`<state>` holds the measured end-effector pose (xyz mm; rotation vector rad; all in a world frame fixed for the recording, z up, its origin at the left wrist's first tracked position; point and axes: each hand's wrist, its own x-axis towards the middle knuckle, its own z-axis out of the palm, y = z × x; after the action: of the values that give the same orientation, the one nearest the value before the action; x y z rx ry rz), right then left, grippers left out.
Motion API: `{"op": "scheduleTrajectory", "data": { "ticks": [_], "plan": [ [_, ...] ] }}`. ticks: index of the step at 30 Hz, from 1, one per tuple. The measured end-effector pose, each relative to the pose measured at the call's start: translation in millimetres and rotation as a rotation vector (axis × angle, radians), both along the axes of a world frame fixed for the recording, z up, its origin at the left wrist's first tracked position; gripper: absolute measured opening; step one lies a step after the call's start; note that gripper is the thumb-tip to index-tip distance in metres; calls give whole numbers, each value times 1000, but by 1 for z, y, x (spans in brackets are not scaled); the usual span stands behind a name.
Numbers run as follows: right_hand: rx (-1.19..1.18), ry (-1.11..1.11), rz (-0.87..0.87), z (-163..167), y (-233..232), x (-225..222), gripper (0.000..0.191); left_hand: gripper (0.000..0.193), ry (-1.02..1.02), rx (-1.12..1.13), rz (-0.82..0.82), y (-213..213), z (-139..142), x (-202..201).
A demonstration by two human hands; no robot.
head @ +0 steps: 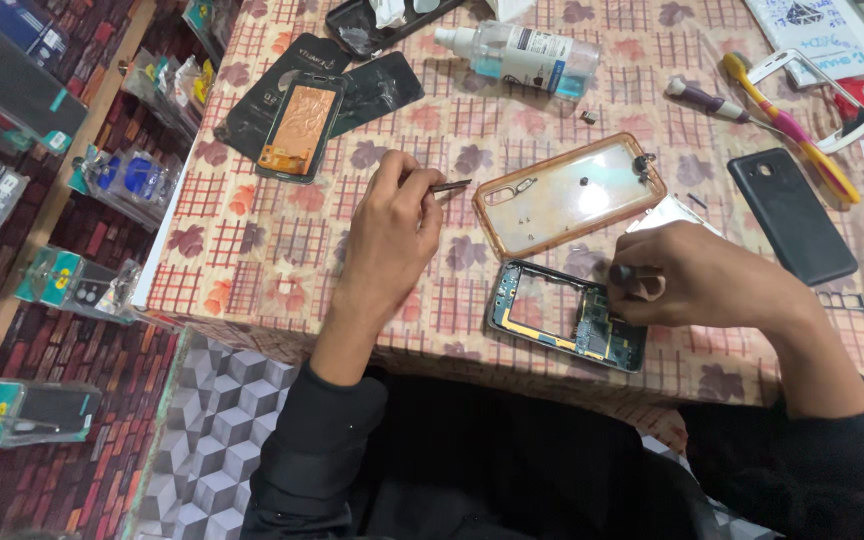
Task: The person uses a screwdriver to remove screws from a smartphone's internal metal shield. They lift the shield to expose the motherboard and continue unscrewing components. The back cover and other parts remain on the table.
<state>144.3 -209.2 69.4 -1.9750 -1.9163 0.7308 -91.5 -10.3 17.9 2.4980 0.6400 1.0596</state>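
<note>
Left hand (389,222) pinching thin metal tweezers (449,185); right hand (687,275) gripping a dark tool, pressing on bare phone frame (564,314) beside clear glossy case (572,194).

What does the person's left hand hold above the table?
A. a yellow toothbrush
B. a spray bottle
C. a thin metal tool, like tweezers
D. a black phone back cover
C: the left hand pinches a thin metal tool whose tip points toward the clear phone case, while the right hand rests on the opened phone frame.

Clear blister packs (77,283) hang left; blue-labelled spray bottle (522,55) up top.
</note>
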Motion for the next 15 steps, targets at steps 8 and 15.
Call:
{"op": "scheduleTrajectory", "data": {
  "ticks": [8, 15],
  "plan": [
    [-150, -98, -29, -2, 1, -3, 40, 16, 10, -28, -17, 1, -1, 0],
    [-128, -116, 9, 0, 0, -7, 42, 16, 8, 6, -23, 0, -1, -1]
  ]
}}
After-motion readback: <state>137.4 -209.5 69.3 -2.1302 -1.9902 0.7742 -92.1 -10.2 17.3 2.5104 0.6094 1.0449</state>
